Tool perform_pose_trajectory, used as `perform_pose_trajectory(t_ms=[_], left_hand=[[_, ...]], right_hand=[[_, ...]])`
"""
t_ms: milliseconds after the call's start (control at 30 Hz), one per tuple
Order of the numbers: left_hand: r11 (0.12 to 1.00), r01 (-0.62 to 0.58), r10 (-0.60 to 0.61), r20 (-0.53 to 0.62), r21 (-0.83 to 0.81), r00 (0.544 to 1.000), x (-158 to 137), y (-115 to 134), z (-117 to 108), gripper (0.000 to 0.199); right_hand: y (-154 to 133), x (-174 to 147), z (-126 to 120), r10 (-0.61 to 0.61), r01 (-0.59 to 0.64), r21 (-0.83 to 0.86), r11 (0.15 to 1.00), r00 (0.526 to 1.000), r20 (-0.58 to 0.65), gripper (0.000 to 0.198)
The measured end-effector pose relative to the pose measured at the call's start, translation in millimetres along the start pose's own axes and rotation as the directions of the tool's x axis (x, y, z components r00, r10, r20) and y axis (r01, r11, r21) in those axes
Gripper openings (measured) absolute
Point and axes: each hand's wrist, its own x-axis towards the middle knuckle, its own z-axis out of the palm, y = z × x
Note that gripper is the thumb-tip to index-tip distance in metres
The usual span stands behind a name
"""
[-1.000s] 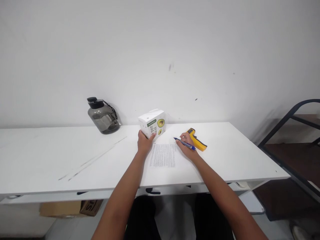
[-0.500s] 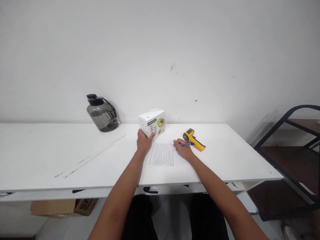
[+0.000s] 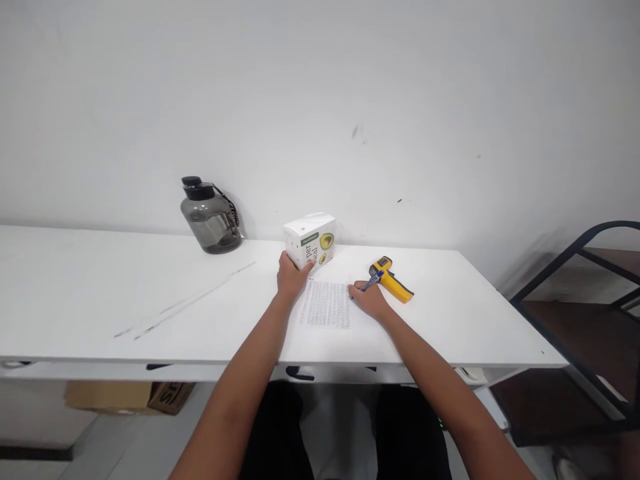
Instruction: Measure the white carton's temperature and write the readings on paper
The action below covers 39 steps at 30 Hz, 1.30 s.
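Note:
My left hand [image 3: 292,276] is closed around the lower left side of a white box [image 3: 311,240] with avocado pictures and a green label. The box stands on the white table [image 3: 210,293]. In my right hand [image 3: 367,296] is a blue pen [image 3: 372,280], gripped near its lower end, with the tip hidden by the fingers. Between the two hands lies a white sheet of paper [image 3: 327,305] covered in rows of handwriting too small to read. A yellow and black infrared thermometer gun [image 3: 393,280] rests just beyond my right hand.
A grey see-through jug [image 3: 213,220] with a black lid stands at the back left by the wall. To the right is a dark metal-framed shelf [image 3: 560,333]. Below the table, a cardboard box [image 3: 110,397] sits on the floor at left.
The pen has tilted more upright in my right hand. My left hand keeps its hold on the box. The camera view has turned slightly.

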Motion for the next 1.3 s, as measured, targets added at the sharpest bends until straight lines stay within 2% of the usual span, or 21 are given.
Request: perform_pose_trajectory(t_ms=[167, 333, 700, 1000, 1300], left_hand=[[1.0, 0.016, -0.016, 0.015, 0.004, 1.0, 0.9, 1.9, -0.5, 0.07], [1.0, 0.019, -0.019, 0.022, 0.017, 1.0, -1.6, 8.1, -3.4, 0.07], [0.999, 0.025, -0.026, 0.028, 0.035, 0.999, -2.9, 11.0, -5.0, 0.069], [0.998, 0.028, -0.03, 0.029, 0.057, 0.999, -2.8, 12.2, -5.6, 0.07], [0.998, 0.029, -0.03, 0.031, 0.05, 0.999, -3.0, 11.9, -5.5, 0.071]], right_hand=[[-0.3, 0.4, 0.5, 0.02, -0.02, -0.01, 1.0, 1.0, -0.013, 0.03], [-0.4, 0.9, -1.9, 0.037, -0.036, -0.001, 0.999, 0.999, 0.031, 0.028], [-0.1, 1.8, -1.4, 0.016, -0.017, -0.029, 0.999, 0.999, -0.032, 0.028], [2.3, 4.1, -2.2, 0.007, -0.007, -0.006, 1.0, 0.999, 0.04, 0.027], [-1.5, 1.8, -3.7, 0.0, 0.0, -0.003, 1.0, 1.0, 0.021, 0.03]])
